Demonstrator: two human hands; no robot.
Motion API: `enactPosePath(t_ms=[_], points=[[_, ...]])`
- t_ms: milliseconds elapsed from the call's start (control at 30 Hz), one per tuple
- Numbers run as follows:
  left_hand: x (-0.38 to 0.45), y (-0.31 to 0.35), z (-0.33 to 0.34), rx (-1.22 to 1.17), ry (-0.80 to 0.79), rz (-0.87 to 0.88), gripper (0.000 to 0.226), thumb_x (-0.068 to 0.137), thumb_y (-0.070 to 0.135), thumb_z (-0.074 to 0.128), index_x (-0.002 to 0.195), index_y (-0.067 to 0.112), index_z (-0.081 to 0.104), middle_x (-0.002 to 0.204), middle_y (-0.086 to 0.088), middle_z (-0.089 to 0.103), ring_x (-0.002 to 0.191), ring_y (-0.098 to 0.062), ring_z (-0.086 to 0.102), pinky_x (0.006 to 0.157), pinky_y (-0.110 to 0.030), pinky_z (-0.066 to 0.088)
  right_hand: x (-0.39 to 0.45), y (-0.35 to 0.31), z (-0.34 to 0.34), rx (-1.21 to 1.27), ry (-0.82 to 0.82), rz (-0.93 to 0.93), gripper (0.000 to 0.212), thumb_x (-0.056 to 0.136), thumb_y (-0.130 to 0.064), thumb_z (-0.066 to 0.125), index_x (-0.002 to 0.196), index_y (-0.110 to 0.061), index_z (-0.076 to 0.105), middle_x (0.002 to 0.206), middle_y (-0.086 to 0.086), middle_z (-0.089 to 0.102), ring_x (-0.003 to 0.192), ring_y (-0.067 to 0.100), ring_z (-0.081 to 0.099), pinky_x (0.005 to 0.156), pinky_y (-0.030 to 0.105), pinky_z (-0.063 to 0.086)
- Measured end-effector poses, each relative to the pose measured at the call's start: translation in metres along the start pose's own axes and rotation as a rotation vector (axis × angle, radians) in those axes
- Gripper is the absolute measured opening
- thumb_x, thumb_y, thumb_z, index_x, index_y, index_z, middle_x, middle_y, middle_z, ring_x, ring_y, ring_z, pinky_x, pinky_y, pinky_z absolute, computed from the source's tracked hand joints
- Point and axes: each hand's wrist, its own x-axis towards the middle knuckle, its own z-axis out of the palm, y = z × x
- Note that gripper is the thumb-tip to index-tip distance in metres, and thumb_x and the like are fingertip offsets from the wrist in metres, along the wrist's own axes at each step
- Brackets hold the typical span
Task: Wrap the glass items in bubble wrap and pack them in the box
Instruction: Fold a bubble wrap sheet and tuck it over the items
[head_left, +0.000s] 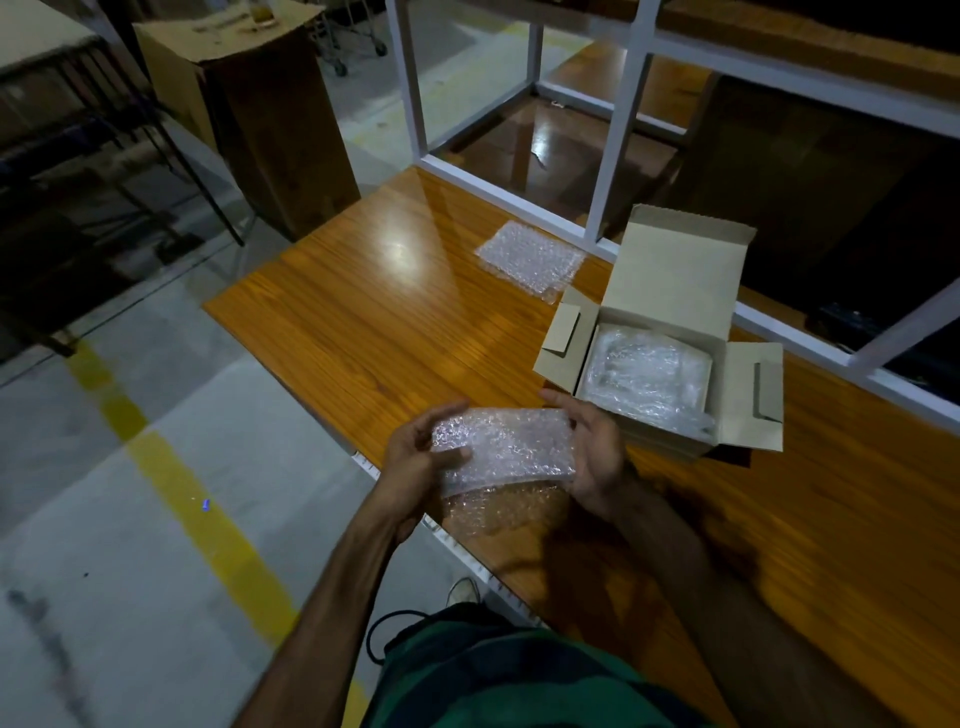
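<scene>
A bundle rolled in bubble wrap (506, 447) is held between both hands just above the near left edge of the wooden table (374, 322). My left hand (415, 457) grips its left end, thumb on top. My right hand (597, 457) cups the right end with curled fingers. A loose tail of wrap hangs below the bundle. What is inside cannot be seen. To the right stands an open cardboard box (675, 291), its flaps spread, with another bubble-wrapped item (649, 376) lying inside.
A flat spare sheet of bubble wrap (530, 257) lies on the table behind the box. A white metal frame (618, 130) runs along the table's far side. A tall cardboard carton (249, 109) stands on the floor to the left, beyond a yellow floor line (182, 483).
</scene>
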Motion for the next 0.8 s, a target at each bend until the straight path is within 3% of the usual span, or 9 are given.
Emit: enactPosePath(t_ms=[133,233,433,533,600,667,700,767,800], points=[[0.0,-0.005,0.006,0.094,0.068,0.113,0.098,0.073,-0.018,0.08,0.148,0.038,0.053,0.132,-0.005,0.069,0.113,-0.027,0.071,0.084,-0.047,0.064,0.001,0.006,-0.005,-0.297,0.008,-0.001,0.071,0.09,-0.051,0.067,0.153,-0.025,0.043,0.15,0.007,0.052,0.131,0.032,0.056,0.108,0.052,0.049],[0.0,-0.002,0.007,0.025,0.138,0.114,0.097,0.074,-0.02,0.078,0.151,0.03,0.049,0.129,-0.009,0.073,0.113,-0.029,0.073,0.083,-0.044,0.064,0.0,0.006,-0.01,-0.524,0.015,-0.022,0.084,0.082,-0.025,0.084,0.154,-0.026,0.04,0.143,-0.006,0.049,0.125,0.024,0.058,0.111,0.053,0.047],[-0.011,0.003,0.007,0.027,0.04,0.067,0.039,0.093,0.009,0.074,0.131,0.007,0.064,0.119,-0.014,0.076,0.108,-0.043,0.072,0.088,-0.051,0.059,-0.003,-0.001,-0.017,-0.549,-0.01,-0.088,0.042,0.088,0.0,0.076,0.125,-0.017,0.065,0.121,0.005,0.075,0.107,0.024,0.075,0.092,0.052,0.063],[-0.014,0.005,0.007,0.04,-0.076,-0.046,0.035,0.097,0.011,0.07,0.131,0.003,0.065,0.124,-0.022,0.072,0.098,-0.052,0.066,0.094,-0.074,0.05,-0.006,-0.009,-0.017,-0.484,0.005,-0.138,0.036,0.091,-0.002,0.074,0.124,-0.016,0.068,0.12,0.005,0.076,0.107,0.023,0.076,0.088,0.046,0.064],[-0.012,0.008,0.009,0.034,-0.116,-0.07,0.033,0.099,0.008,0.067,0.131,0.0,0.063,0.124,-0.029,0.07,0.097,-0.053,0.06,0.096,-0.078,0.044,-0.011,-0.016,-0.018,-0.506,-0.015,-0.19,0.027,0.093,-0.001,0.072,0.117,-0.013,0.071,0.115,0.007,0.077,0.105,0.024,0.076,0.087,0.045,0.064],[-0.009,0.015,0.012,-0.02,-0.101,-0.09,0.027,0.102,0.004,0.059,0.127,-0.003,0.064,0.12,-0.032,0.07,0.09,-0.049,0.068,0.087,-0.067,0.056,-0.015,-0.024,-0.022,-0.541,-0.055,-0.21,0.022,0.093,0.006,0.067,0.109,-0.008,0.074,0.115,0.006,0.076,0.106,0.023,0.074,0.085,0.041,0.064],[-0.006,0.019,0.014,-0.055,-0.083,-0.11,0.024,0.104,0.003,0.054,0.124,-0.003,0.066,0.116,-0.03,0.071,0.08,-0.04,0.072,0.075,-0.053,0.063,-0.017,-0.028,-0.024,-0.535,-0.069,-0.202,0.023,0.092,0.01,0.065,0.105,-0.006,0.076,0.119,0.005,0.074,0.11,0.021,0.072,0.084,0.038,0.064],[0.0,0.025,0.02,-0.121,-0.057,-0.168,0.027,0.108,0.003,0.045,0.12,0.0,0.068,0.109,-0.025,0.072,0.066,-0.022,0.069,0.054,-0.026,0.062,-0.019,-0.034,-0.029,-0.542,-0.079,-0.208,0.026,0.089,0.016,0.064,0.095,-0.004,0.078,0.125,0.003,0.072,0.117,0.017,0.068,0.081,0.031,0.064],[0.003,0.026,0.023,-0.152,-0.06,-0.194,0.029,0.108,0.005,0.042,0.121,0.001,0.068,0.108,-0.023,0.072,0.065,-0.02,0.068,0.052,-0.023,0.06,-0.019,-0.036,-0.032,-0.568,-0.075,-0.231,0.029,0.088,0.018,0.064,0.088,-0.005,0.08,0.125,0.002,0.072,0.118,0.016,0.066,0.079,0.028,0.063]])
